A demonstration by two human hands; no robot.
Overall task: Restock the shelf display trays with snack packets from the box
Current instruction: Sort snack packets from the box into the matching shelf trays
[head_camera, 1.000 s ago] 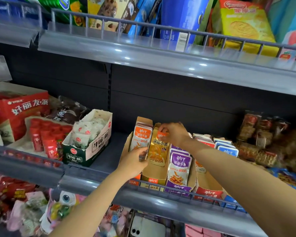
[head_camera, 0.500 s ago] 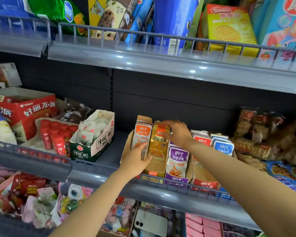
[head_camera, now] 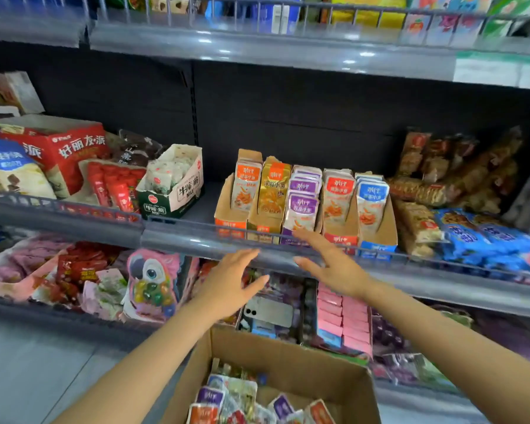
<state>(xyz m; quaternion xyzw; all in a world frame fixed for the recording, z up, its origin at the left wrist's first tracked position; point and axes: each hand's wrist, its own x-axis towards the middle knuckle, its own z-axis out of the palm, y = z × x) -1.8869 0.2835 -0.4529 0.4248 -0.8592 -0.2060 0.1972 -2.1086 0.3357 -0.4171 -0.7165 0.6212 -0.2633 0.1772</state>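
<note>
Several cardboard display trays stand side by side on the middle shelf: an orange tray (head_camera: 230, 223), a gold tray (head_camera: 262, 223), a purple tray (head_camera: 300, 209), a red tray (head_camera: 340, 237) and a blue tray (head_camera: 377, 247), each with upright snack packets. Below me an open cardboard box (head_camera: 288, 359) holds several loose snack packets (head_camera: 245, 399). My left hand (head_camera: 230, 286) and my right hand (head_camera: 334, 267) hover in front of the shelf rail, fingers spread, holding nothing.
The grey shelf rail (head_camera: 181, 237) runs across in front of the trays. A green-and-white carton (head_camera: 175, 191) and a red box (head_camera: 74, 151) sit to the left, wrapped bars (head_camera: 441, 185) to the right. The lower shelf holds pink packets (head_camera: 343, 316) and a parrot-shaped pack (head_camera: 153, 286).
Both hands have pulled back from the orange and gold trays to below the shelf rail and let go of the packets. The view has tilted down, showing the box.
</note>
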